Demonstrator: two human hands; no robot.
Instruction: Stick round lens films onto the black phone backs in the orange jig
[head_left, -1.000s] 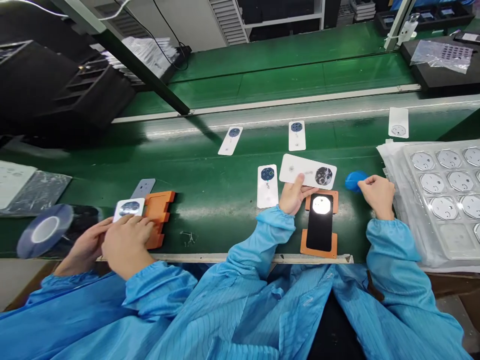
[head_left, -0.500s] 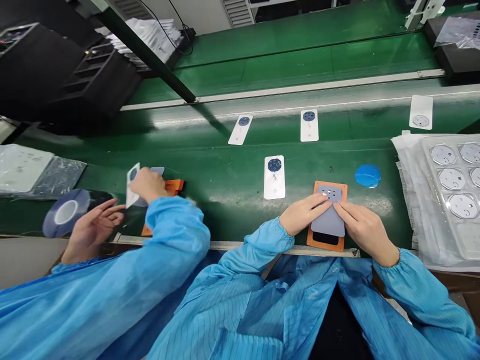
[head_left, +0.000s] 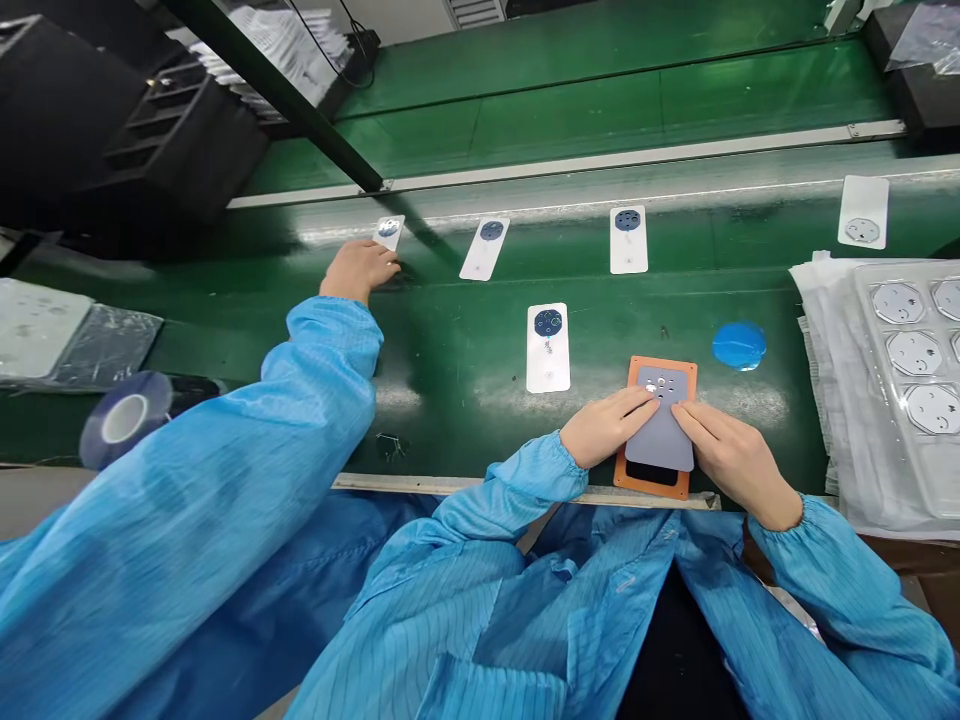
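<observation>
A grey phone back cover (head_left: 660,440) with a cluster of holes at its far end lies slightly tilted over an orange frame (head_left: 628,480) near the bench's front edge. Below the cover's near end a black strip shows inside the frame. My left hand (head_left: 609,425) grips the cover's left edge, its fingertips close to the holes. Against the right edge my right hand (head_left: 731,455) pinches with thumb and fingers. To the left of the frame lies a white phone-shaped panel (head_left: 549,365) with a dark round camera area.
More white panels (head_left: 628,250) lie farther back. A blue round film (head_left: 739,346) is right of the frame. At far right, a clear tray (head_left: 892,450) holds round parts. A co-worker's hand (head_left: 358,270) touches a panel at left, beyond a tape roll (head_left: 124,418).
The co-worker's hand has carried a white panel from the left front to the back of the belt. My hands and the grey cover stay almost in place.
</observation>
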